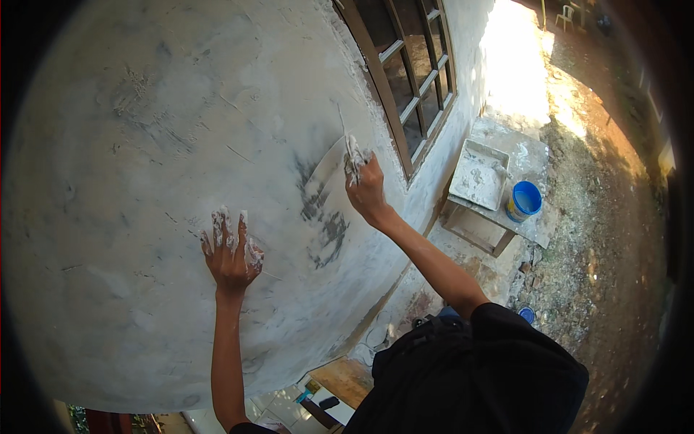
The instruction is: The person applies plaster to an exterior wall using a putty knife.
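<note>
A grey-white plastered wall (166, 311) fills the left and middle of the view, with scratches and dark, patchy streaks. My right hand (367, 189) is closed around the putty-caked handle of a putty knife (327, 165). Its wide, thin blade lies against the wall beside a dark grey patch (329, 231). White putty covers the fingers of my left hand (231, 253), which are stretched out and apart, pointing up the wall. More white putty shows by its thumb. Whether the left palm presses on the wall cannot be made out.
A brown-framed window (412, 79) borders the wall to the upper right. On a low table (531, 155) at the right stand a putty-smeared white tray (478, 177) and a blue bucket (525, 200). Rubble and dirt (578, 253) cover the ground. Below are a wooden board (343, 377) and tiles.
</note>
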A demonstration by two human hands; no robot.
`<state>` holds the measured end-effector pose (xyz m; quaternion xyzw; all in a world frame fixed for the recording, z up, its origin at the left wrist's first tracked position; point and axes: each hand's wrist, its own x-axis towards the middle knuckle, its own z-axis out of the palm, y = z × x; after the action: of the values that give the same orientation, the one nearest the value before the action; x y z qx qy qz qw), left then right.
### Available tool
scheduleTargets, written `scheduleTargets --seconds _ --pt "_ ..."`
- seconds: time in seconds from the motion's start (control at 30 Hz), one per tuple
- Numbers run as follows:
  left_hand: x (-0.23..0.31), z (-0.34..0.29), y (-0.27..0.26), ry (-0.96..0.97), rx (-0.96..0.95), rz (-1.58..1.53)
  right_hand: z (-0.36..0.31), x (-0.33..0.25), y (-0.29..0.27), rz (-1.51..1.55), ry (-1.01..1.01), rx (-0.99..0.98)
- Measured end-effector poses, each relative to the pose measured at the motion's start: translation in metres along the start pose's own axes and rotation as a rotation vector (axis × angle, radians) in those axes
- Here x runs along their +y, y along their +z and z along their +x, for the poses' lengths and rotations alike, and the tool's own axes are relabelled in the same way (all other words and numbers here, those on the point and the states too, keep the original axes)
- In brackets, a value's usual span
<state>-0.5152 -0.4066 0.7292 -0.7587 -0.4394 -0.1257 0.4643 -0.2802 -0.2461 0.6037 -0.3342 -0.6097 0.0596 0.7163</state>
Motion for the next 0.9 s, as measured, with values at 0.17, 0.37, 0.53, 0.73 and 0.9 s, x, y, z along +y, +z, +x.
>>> scheduleTargets --seconds 0.17,0.37,0.53,0.73,0.9 --pt "0.003 0.0 0.001 -0.003 0.01 -0.013 -0.008 0.045 0.02 -0.013 0.219 -0.038" --pt "0.008 -0.002 0.002 -0.021 -0.018 0.005 -0.137 -0.014 0.07 0.104 -0.033 -0.375" --pt "0.0 -0.011 0.0 -0.025 -0.017 0.004 -0.113 -0.028 0.024 0.128 -0.035 -0.198" --pt "0.006 0.001 -0.001 -0.05 -0.015 0.017 -0.074 0.037 0.018 -0.043 0.235 -0.077" --pt "0.01 0.002 0.001 -0.053 -0.022 -0.015 -0.166 -0.015 0.066 0.11 0.159 -0.322"
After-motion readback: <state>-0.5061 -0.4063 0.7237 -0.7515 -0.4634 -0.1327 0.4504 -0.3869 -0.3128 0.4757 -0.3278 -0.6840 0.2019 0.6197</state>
